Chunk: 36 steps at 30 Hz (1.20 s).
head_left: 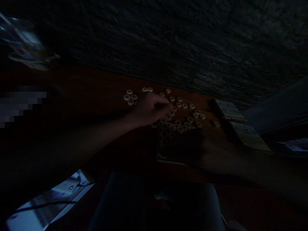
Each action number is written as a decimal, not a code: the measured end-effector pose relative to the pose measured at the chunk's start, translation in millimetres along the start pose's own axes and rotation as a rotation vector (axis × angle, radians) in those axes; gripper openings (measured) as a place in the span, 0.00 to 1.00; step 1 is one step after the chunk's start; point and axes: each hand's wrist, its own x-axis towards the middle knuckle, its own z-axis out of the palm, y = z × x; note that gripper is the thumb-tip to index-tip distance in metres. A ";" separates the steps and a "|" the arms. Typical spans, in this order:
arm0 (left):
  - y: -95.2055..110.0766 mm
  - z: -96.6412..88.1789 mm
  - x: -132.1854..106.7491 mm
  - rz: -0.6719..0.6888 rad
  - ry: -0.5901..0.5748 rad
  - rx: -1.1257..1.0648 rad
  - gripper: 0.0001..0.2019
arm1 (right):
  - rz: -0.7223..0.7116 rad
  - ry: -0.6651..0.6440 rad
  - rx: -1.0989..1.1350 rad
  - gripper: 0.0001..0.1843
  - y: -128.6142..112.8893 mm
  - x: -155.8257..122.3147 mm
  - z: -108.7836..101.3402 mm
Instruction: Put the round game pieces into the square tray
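The scene is very dark. Several round pale game pieces [185, 110] with dark marks lie scattered on a wooden table [96, 96]. My left hand [150, 109] reaches over them with fingers curled, the fingertips pinched among the pieces; what they grip is hidden. A flat box [168, 144] holding rows of pieces lies just below that hand. My right hand [216, 154] rests in shadow at the box's right side; its fingers cannot be made out.
A folded game board [238, 123] with printed marks lies at the right of the pieces. A dark stone wall [168, 38] rises behind the table. A cluttered pale object [26, 48] sits far left. My knees [154, 202] show below the table edge.
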 end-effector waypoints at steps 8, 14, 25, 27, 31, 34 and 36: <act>-0.8 -0.2 0.4 -0.014 -0.002 0.001 0.12 | -0.015 -0.016 -0.006 0.16 -1.0 1.1 3.9; -1.9 0.2 0.5 -0.018 0.002 -0.013 0.13 | -0.007 -0.028 0.012 0.17 -1.0 4.6 5.1; -5.6 -3.4 3.1 -0.089 0.036 -0.043 0.13 | 0.436 0.595 0.040 0.08 60.7 -24.5 -46.0; -7.3 -5.6 5.9 -0.088 0.082 -0.052 0.12 | 0.680 0.890 0.091 0.08 92.1 -30.1 -39.5; -14.9 -10.8 10.3 -0.076 0.175 -0.025 0.11 | 1.139 1.103 0.294 0.17 139.1 -36.2 2.3; -22.5 -13.1 11.0 -0.129 0.181 -0.005 0.11 | 1.143 0.984 0.358 0.14 143.1 -40.2 31.7; -25.9 -14.0 11.1 -0.150 0.163 0.020 0.11 | 1.094 0.884 0.390 0.11 135.7 -43.9 40.5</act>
